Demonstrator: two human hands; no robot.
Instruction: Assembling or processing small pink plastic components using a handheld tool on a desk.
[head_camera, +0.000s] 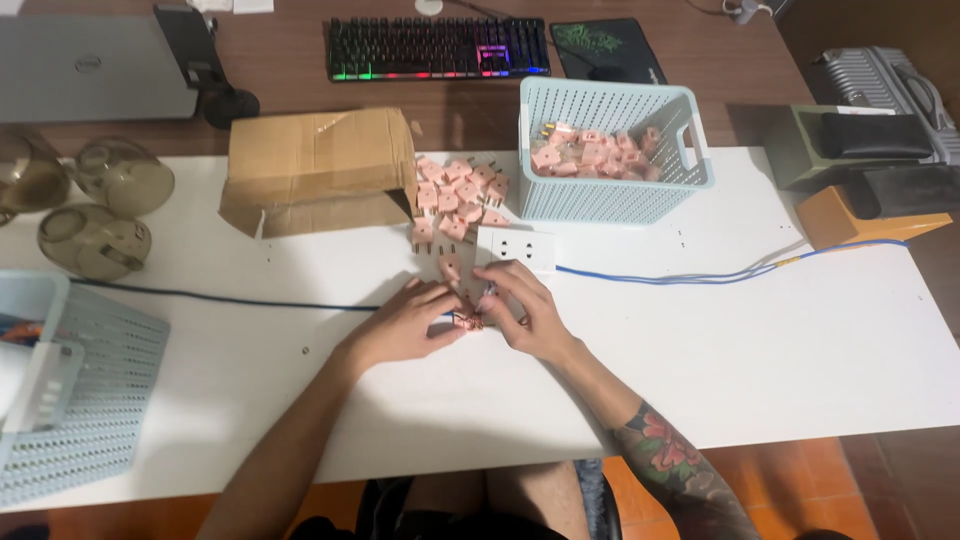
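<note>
A: Largest first?
B: White table noted, spanning the view. Cardboard box logged at 11 o'clock of the hands, pale blue basket of pink plugs at 1 o'clock.
A: Between them?
B: Loose pile of pink plugs at 12 o'clock; white socket block recorded just above the hands, blue cable trailing to 3 o'clock.
A: The hands?
B: Left hand and right hand were seen meeting at centre. One pink plug was pinched between both sets of fingers, low on the tabletop.
</note>
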